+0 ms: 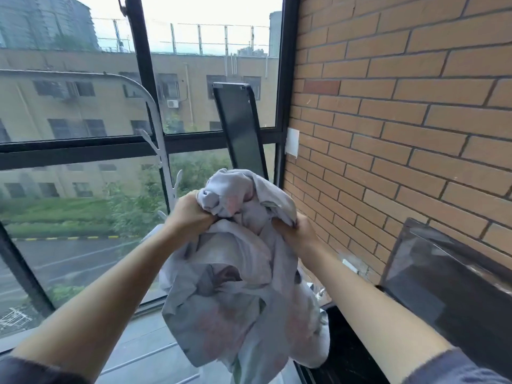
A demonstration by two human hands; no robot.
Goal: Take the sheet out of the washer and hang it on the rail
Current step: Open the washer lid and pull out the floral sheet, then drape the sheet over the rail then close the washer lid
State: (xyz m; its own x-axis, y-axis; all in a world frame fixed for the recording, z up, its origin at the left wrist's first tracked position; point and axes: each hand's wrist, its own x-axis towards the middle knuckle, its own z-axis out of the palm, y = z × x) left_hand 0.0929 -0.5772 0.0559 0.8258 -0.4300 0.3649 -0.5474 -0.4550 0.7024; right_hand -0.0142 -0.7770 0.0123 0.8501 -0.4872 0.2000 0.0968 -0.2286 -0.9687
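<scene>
A crumpled pale grey-lilac sheet (243, 278) hangs bunched in front of me at chest height. My left hand (188, 214) grips its upper left folds and my right hand (295, 234) grips its upper right folds, both arms stretched forward. A white clothes rail (155, 112) with a curved top bar and small hook pegs stands behind the sheet to the left, against the window. The black washer (346, 353) sits at the lower right under the sheet's hanging end, with its dark lid (448, 275) raised against the brick wall.
Large black-framed windows (144, 79) fill the left and centre. A brick wall (401, 120) runs along the right. A dark narrow panel (241, 128) leans in the corner. Thin white bars of the rack's base (155, 353) lie low on the floor.
</scene>
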